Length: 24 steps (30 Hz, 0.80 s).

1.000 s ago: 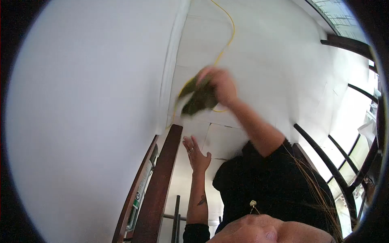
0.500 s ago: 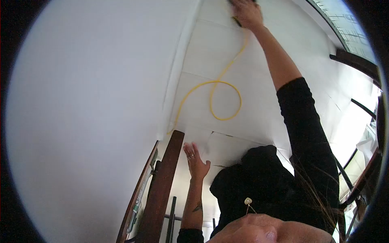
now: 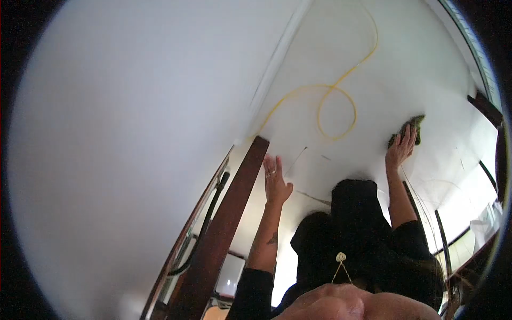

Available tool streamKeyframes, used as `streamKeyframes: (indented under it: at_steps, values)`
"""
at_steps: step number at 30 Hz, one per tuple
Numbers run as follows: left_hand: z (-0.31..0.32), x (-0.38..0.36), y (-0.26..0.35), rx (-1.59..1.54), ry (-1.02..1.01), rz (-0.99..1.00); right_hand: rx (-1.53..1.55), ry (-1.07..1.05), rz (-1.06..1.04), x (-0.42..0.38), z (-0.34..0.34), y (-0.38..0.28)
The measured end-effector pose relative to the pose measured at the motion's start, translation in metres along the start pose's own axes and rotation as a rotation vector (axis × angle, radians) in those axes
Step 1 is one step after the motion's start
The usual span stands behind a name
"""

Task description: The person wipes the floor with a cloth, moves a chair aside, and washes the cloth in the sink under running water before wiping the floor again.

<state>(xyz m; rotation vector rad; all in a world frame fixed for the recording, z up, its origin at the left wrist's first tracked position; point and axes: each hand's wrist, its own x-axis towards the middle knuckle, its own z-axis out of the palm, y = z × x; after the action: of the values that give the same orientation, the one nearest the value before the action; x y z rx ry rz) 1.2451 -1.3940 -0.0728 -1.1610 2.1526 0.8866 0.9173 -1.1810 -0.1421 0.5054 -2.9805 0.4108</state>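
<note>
On the right, my right hand (image 3: pixel 401 151) presses a dark green cloth (image 3: pixel 419 137) against the pale floor (image 3: pixel 373 96), its fingers laid over the fabric. Part of the cloth sticks out past the fingertips. My left hand (image 3: pixel 277 186) holds nothing; its fingers point up and stand apart, with a ring on one of them. It is beside the end of a dark brown wooden board (image 3: pixel 234 208), fingertips close to the board's edge.
A yellow cable (image 3: pixel 354 114) lies looped on the floor ahead, running toward the wall's baseboard (image 3: pixel 282 48). A white wall (image 3: pixel 138 117) fills the left. Dark furniture legs (image 3: pixel 488 176) stand at the right, and a black curved bar (image 3: pixel 216 208) is beside the wooden board.
My right hand has pulled back from the far end of the floor to the right side, with the cloth under it. My left hand stays by the board. The view has shifted.
</note>
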Motion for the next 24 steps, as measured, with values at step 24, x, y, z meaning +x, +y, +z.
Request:
streamKeyframes:
  at_steps: [24]
  values:
    - [0.054, 0.018, -0.062, -0.084, 0.691, -0.117, -0.084, 0.149, -0.115, 0.002, 0.029, -0.01]
